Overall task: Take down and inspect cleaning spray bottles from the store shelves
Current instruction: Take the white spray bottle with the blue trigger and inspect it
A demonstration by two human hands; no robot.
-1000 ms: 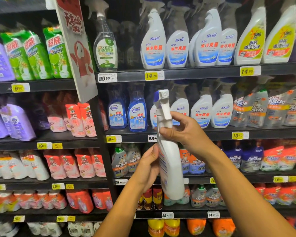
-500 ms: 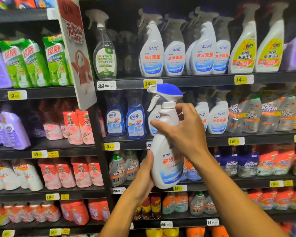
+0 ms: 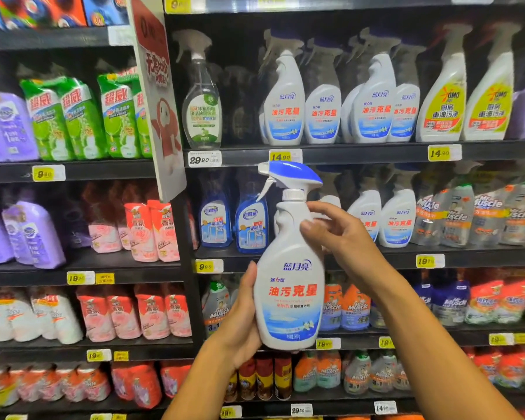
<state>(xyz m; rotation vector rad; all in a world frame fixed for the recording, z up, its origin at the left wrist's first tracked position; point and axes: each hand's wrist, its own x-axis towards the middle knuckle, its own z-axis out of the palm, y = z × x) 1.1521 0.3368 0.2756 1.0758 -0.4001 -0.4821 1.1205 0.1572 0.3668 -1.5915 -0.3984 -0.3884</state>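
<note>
In front of the shelves I hold a white spray bottle upright, with its blue trigger head pointing left and its blue-and-red label facing me. My left hand grips its lower left side, the fingers hidden behind it. My right hand holds the neck just under the white collar, thumb on the front and fingers curled round the back. Matching white bottles stand on the shelf above and more on the shelf behind my right hand.
Dark store shelves with yellow price tags run across the whole view. A clear spray bottle, yellow-labelled sprays and blue bottles stand on them. A red-and-white sign juts out from the upright. Refill pouches fill the left bay.
The bottle has turned in my hands from edge-on to label facing me. My right hand has eased from a full grasp to a lighter hold on the neck.
</note>
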